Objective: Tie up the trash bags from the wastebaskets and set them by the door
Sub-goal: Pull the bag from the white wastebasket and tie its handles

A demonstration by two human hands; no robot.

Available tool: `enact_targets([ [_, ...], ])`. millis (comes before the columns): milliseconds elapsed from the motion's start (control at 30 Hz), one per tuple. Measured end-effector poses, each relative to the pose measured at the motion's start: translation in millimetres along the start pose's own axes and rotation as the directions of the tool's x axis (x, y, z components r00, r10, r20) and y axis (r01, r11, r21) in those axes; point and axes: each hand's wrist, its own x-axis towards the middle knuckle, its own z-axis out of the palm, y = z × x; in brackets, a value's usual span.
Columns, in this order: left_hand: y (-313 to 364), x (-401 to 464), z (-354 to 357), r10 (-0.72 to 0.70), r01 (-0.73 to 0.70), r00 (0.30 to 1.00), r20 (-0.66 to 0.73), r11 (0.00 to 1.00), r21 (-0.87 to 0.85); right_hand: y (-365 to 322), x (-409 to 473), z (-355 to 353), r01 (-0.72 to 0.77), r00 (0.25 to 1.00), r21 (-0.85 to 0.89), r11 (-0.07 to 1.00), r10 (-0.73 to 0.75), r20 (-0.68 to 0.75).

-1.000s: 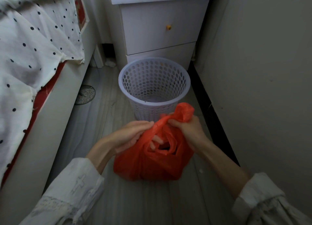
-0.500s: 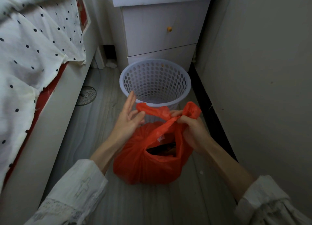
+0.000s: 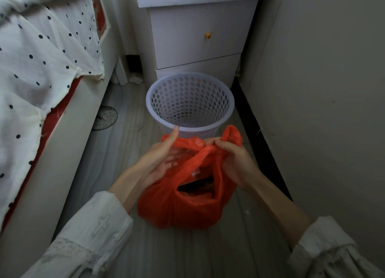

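Between bed frame (image 3: 68, 144) and wall (image 3: 323, 111), narrow floor strip: right hand (image 3: 233, 156) pinches red bag (image 3: 187, 206) handle, left hand (image 3: 160, 154) fingers straight against other handle; wastebasket (image 3: 190, 105) just beyond; bag contents unclear.

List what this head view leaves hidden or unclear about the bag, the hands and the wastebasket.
- Red trash bag: contents only a dark shape through the gap; the plastic and dim light hide the rest.
- Left hand: fingertips tucked behind the bag handle, so its grip is unclear.
- Right hand: grips the other handle; whether a knot has formed is hidden in the bunched plastic.
- Wastebasket: near base covered by the bag.
- Door: outside the frame.
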Motion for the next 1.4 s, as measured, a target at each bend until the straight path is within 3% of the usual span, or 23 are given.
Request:
enact_targets([
  [100, -2, -2, 11, -0.055, 0.055, 0.998, 0.035, 0.998, 0.022, 1, 3, 0, 0.007, 1.0, -0.072, 0.997, -0.006, 0.009],
  [200, 1, 1, 13, -0.098, 0.119, 0.991, 0.094, 0.96, -0.252, 2, 3, -1, 0.143, 0.982, -0.309, 0.94, -0.172, -0.071],
  [267, 4, 4, 12, -0.067, 0.11, 0.992, 0.106, 0.866, -0.488, 3, 4, -1, 0.189, 0.944, -0.368, 0.91, -0.271, -0.186],
  [333, 4, 4, 12, -0.007, 0.043, 0.998, 0.058, 0.76, -0.648, 4, 7, -2, 0.131, 0.898, -0.308, 0.942, -0.244, -0.365],
  [433, -2, 8, 4, 0.014, -0.067, 0.997, -0.076, 0.648, -0.758, 1, 9, -7, 0.042, 0.82, -0.057, 0.997, -0.067, -0.568],
  [533, -17, 16, -17, -0.082, -0.096, 0.977, -0.197, 0.654, -0.751, 2, 7, -27, 0.033, 0.787, 0.33, 0.944, 0.179, -0.591],
  [600, -32, 20, -30, -0.096, -0.127, 0.956, -0.275, 0.713, -0.689, 7, 4, -46, 0.037, 0.719, 0.459, 0.887, 0.295, -0.629],
  [733, -48, 25, -47, -0.07, -0.173, 0.909, -0.41, 0.833, -0.525, 19, 1, -75, -0.008, 0.549, 0.4, 0.916, 0.339, -0.764],
  [867, -57, 30, -63, -0.107, -0.15, 0.876, -0.47, 0.866, -0.476, 27, 1, -89, -0.047, 0.46, 0.268, 0.962, 0.259, -0.849],
  [933, -60, 32, -68, -0.119, -0.15, 0.885, -0.449, 0.841, -0.519, 29, 4, -93, -0.061, 0.478, 0.247, 0.967, 0.245, -0.843],
  [1000, -60, 34, -71, -0.089, -0.177, 0.902, -0.423, 0.817, -0.549, 27, 8, -94, -0.04, 0.545, 0.292, 0.956, 0.266, -0.795],
  [1133, -60, 34, -73, -0.009, -0.162, 0.945, -0.327, 0.856, -0.491, 25, 4, -95, -0.238, 0.667, 0.266, 0.934, 0.356, -0.654],
  [1233, -62, 29, -62, -0.039, -0.09, 0.977, -0.211, 0.817, -0.569, 31, -5, -91, -0.34, 0.643, 0.35, 0.873, 0.487, -0.591],
  [1333, -57, 21, -43, -0.014, -0.056, 0.996, -0.09, 0.681, -0.73, 29, -3, -80, -0.242, 0.694, 0.453, 0.858, 0.479, -0.537],
  [1400, -53, 19, -37, 0.105, -0.085, 0.994, -0.017, 0.694, -0.715, 28, 0, -68, -0.149, 0.748, 0.425, 0.893, 0.382, -0.542],
])
